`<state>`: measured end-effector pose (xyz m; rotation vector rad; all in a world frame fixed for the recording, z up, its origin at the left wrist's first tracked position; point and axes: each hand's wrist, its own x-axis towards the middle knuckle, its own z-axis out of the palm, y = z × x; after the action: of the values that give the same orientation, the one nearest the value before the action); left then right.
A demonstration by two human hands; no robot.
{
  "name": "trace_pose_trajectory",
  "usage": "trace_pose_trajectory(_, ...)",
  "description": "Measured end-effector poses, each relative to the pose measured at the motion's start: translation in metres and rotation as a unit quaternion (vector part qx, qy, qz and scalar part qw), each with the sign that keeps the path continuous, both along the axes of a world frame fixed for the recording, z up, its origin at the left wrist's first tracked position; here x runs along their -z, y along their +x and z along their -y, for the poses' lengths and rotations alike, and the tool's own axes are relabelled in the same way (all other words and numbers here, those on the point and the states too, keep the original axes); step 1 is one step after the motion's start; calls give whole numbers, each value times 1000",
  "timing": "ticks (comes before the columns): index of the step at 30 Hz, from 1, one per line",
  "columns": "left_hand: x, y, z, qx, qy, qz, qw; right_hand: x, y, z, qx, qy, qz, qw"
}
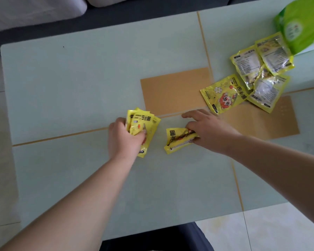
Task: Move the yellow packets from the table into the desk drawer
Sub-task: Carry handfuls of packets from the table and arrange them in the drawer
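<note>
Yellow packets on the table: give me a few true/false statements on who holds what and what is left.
1. The left hand grips a bunch of yellow packets. True.
2. The right hand is empty. False: its fingers pinch a single packet.
3. Four loose packets lie at the table's far right. True.
4. A green bag lies by the left hand. False: it is at the far right.

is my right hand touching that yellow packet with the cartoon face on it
Apart. The head view shows bare table between the right hand and the cartoon packet; the hand instead grips a different folded packet.
</note>
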<state>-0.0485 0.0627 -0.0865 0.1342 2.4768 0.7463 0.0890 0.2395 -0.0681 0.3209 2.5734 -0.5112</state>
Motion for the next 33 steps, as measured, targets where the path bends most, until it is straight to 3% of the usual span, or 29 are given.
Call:
trace_pose_trajectory(6, -17, -49, 75, -145, 60, 63, 986, 4, -60, 37, -104, 1, -14, 994)
trace_pose_trajectory(11, -18, -67, 114, -185, 76, 94, 975, 15, -106, 69, -203, 44, 23, 978)
trace_pose_trajectory(21, -16, -74, 145, -209, 114, 112, 965, 19, -122, 103, -164, 94, 2, 982)
trace_pose_trajectory(24, -18, -76, 148, -194, 123, 129, 965, 10, -114, 108, -25, -1, 13, 1000)
trace_pose_trajectory(27, -19, -72, 151, -174, 132, 153, 964, 3, -96, 115, 166, -123, 51, 977)
trace_pose_trajectory(29, -21, -65, 150, -157, 136, 176, 962, -1, -74, 121, 312, -213, 62, 924)
trace_pose_trajectory(33, -26, -49, 145, -126, 145, 228, 954, -7, -19, 135, 530, -359, 10, 768)
